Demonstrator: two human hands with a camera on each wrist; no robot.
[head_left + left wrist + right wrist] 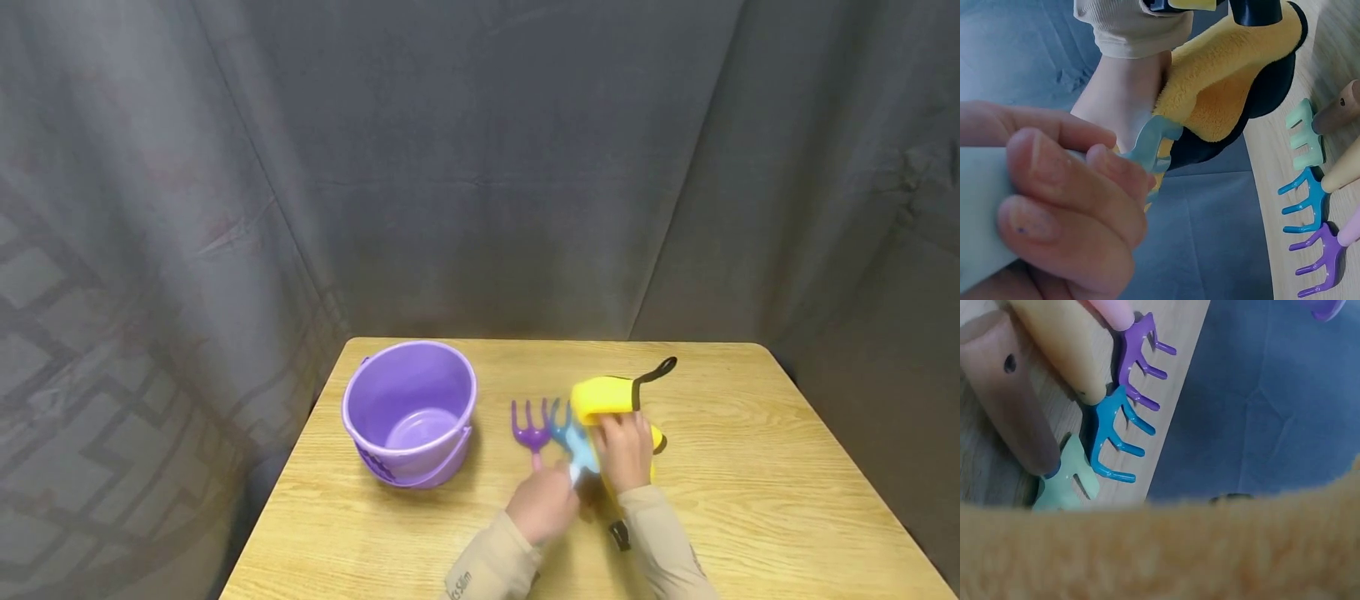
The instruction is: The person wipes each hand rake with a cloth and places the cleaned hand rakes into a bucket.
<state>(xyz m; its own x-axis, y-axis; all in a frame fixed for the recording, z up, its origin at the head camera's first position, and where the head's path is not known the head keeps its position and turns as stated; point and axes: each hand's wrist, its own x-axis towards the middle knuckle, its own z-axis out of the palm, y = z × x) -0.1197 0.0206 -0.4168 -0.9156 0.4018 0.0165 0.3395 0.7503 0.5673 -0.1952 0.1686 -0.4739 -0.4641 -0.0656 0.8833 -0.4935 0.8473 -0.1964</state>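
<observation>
In the head view my left hand (546, 504) grips the pale handle (985, 206) of a light blue toy hand rake (581, 450). Its curved head (1154, 140) is against or just in front of a fluffy yellow cloth (1216, 81) with black edging. My right hand (627, 450) holds this cloth (607, 393), whose black loop sticks out to the right. Most of the right fingers are hidden by the cloth. Beyond the left hand lie a purple toy fork (531, 435) and a blue toy fork (558, 421). A mint green toy rake (1304, 134) lies beside them.
A purple bucket (450, 458) stands upright on the left of the wooden table (787, 467), its handle hanging down the front. Grey curtains (480, 183) close off the back and sides. The loose tools have pink, cream and brown handles.
</observation>
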